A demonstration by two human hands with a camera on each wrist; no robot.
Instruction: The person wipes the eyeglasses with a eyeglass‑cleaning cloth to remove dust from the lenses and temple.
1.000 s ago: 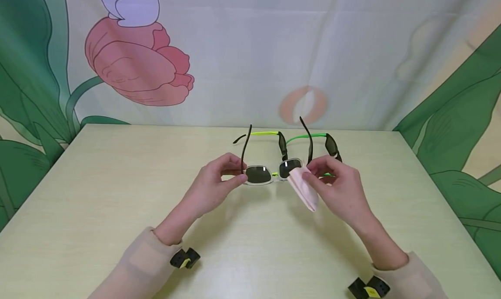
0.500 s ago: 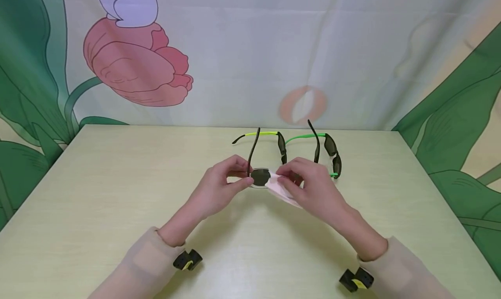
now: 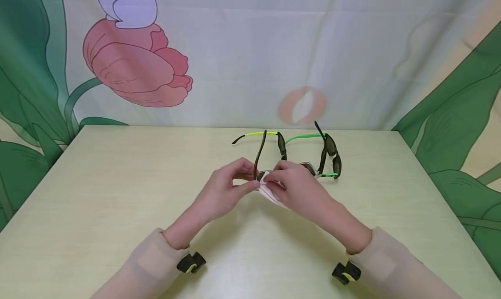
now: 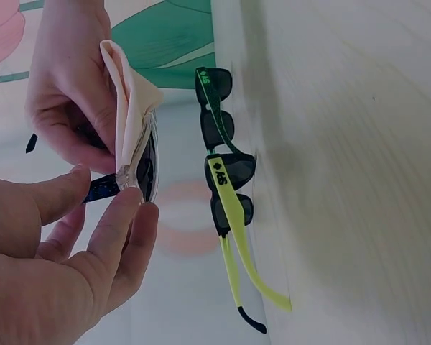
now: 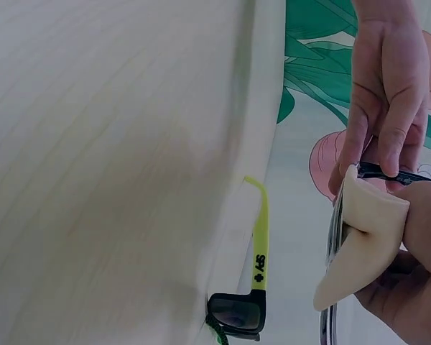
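My left hand (image 3: pixel 225 188) pinches one end of a pair of sunglasses (image 3: pixel 309 167) with a clear frame, dark lenses and dark temples, held above the table. Both temples stick out away from me. In my right hand (image 3: pixel 305 188) is a folded pale pink cloth (image 3: pixel 272 196), pinched between thumb and fingers and pressed to the left lens, close to my left fingertips. From the left wrist the cloth (image 4: pixel 133 100) lies along the frame's inner side. In the right wrist view the folded cloth (image 5: pixel 366 251) covers much of the frame, so most of that lens is hidden.
Behind the hands lie sunglasses with yellow temples (image 3: pixel 260 134), partly hidden by the right hand. To their right are sunglasses with green temples (image 3: pixel 331 146). The pale wooden table (image 3: pixel 117 181) ends at a printed curtain (image 3: pixel 235 64).
My right hand has moved left with the cloth, from the right lens across to the left lens. The clear-framed sunglasses and my left hand have shifted slightly right.
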